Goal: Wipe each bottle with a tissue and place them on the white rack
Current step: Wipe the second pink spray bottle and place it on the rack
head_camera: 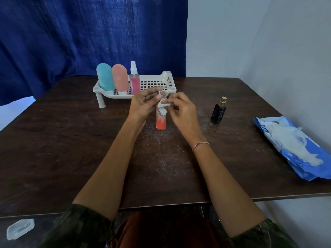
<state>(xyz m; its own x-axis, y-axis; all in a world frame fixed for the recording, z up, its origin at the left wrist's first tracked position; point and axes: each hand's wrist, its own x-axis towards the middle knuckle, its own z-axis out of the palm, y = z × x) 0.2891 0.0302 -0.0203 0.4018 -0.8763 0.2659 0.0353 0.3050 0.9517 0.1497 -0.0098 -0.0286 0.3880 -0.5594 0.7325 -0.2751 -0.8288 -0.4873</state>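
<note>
An orange-red bottle [160,122] with a silver cap stands upright at the table's middle. My left hand [143,106] grips its upper part near the cap. My right hand [180,110] presses a crumpled white tissue [163,107] against the bottle's neck. The white rack [154,85] stands behind, holding a teal bottle [105,76], a pink bottle [120,78] and a pink spray bottle [134,81] at its left end. A black bottle [218,111] with a gold cap stands alone to the right.
A blue tissue pack [293,149], open with white sheets showing, lies at the table's right edge. A clear plastic lid [20,228] lies near left. A blue curtain hangs behind the dark brown table [71,149]; a white wall is on the right.
</note>
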